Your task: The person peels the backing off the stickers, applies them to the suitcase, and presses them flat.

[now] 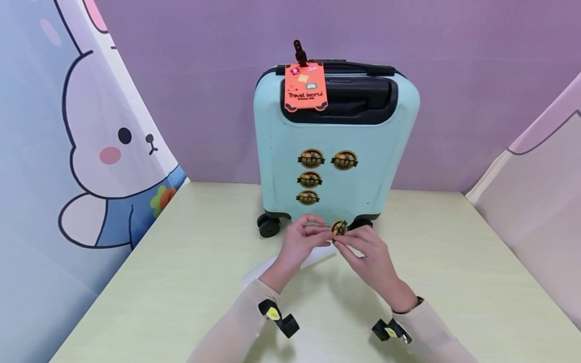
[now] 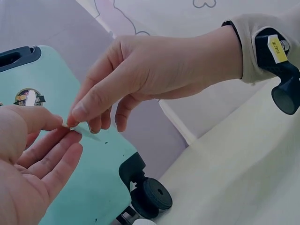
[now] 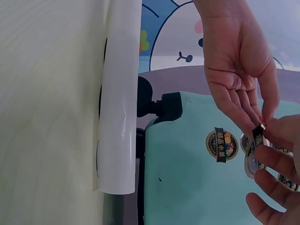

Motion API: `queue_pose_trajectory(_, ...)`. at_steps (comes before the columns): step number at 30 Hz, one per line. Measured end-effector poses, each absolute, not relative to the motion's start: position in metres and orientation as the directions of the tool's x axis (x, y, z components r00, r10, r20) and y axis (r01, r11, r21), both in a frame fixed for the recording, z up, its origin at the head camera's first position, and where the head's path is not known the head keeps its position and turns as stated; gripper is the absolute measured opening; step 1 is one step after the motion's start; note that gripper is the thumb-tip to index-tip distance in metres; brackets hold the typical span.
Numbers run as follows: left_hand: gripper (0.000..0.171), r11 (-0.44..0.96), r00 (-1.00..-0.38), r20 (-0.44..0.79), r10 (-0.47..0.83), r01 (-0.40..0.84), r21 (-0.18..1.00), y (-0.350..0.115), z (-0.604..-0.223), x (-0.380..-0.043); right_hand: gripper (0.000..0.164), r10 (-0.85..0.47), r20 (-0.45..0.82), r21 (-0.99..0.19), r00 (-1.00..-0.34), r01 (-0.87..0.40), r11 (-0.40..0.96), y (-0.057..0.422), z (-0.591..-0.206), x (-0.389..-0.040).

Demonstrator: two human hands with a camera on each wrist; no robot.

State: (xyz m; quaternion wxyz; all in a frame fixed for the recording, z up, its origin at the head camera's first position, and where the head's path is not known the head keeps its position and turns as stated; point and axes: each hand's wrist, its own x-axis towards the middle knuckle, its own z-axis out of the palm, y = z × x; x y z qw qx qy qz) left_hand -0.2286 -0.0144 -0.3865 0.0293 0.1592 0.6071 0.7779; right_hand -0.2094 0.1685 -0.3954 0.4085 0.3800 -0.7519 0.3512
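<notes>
A round black-and-gold fruit sticker (image 1: 339, 228) is held up between both hands, low in front of a mint-green suitcase (image 1: 280, 141). My left hand (image 1: 301, 241) pinches its left edge with thumb and fingertips. From the other side, my right hand (image 1: 371, 256) grips the lower right edge between thumb and index finger. In the right wrist view the held sticker (image 3: 255, 154) looks bent at its dark band. Several matching stickers are stuck on the suitcase: a column of three on the left and one sticker (image 1: 344, 160) beside the top one.
Upright on a pale table (image 1: 181, 302), the suitcase has black wheels (image 1: 269, 225) and an orange luggage tag (image 1: 305, 88) at its handle. Between it and my forearms lies a rolled white sheet (image 3: 119, 117). A purple backdrop (image 1: 199, 101) and rabbit-printed cloth (image 1: 104, 126) stand behind.
</notes>
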Motion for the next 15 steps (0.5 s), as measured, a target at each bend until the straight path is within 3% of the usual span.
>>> queue_pose_trajectory(3, 0.027, -0.239, -0.944, 0.215, 0.251, 0.155, 0.959, -0.017, -0.387, -0.23, 0.034, -0.288, 0.868, -0.246, -0.405, -0.854, 0.459, 0.17, -0.394, -0.208)
queue_pose_trajectory(7, 0.031, -0.208, -0.938, 0.203, 0.282, 0.147, 0.967, -0.02, -0.387, -0.23, 0.007, -0.252, 0.853, -0.318, -0.458, -0.837, 0.445, 0.174, -0.387, -0.205)
queue_pose_trajectory(10, 0.029, -0.19, -0.934, 0.194, 0.301, 0.14, 0.972, -0.022, -0.385, -0.229, 0.024, -0.202, 0.839, -0.376, -0.506, -0.806, 0.457, 0.178, -0.381, -0.204)
queue_pose_trajectory(15, 0.025, -0.185, -0.923, 0.196, 0.331, 0.14, 0.973, -0.024, -0.386, -0.23, 0.023, -0.134, 0.771, -0.495, -0.622, -0.718, 0.489, 0.184, -0.379, -0.204)
